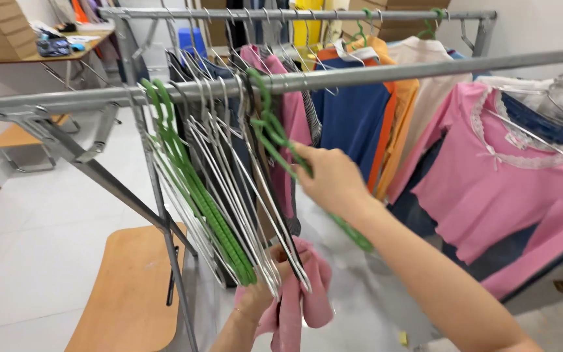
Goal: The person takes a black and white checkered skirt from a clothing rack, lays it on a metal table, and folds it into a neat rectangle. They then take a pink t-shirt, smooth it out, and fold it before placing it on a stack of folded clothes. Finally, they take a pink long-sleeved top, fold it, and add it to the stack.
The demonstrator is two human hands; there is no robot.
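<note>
Gripping a ribbed green plastic hanger (275,133) on the round metal rail (360,77), the right hand (330,179) closes; the left hand (262,293) clutches soft pink cloth (311,293).

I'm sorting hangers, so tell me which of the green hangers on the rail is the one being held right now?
The green hanger furthest right on the rail, gripped by the right hand. The other green hangers hang untouched at the left end of the bunch of empty metal hangers.

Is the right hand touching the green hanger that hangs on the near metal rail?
Touching. The head view shows the right hand closed around the green hanger, its fingers wrapped over the hanger's arm, while the hook sits over the metal rail.
</note>
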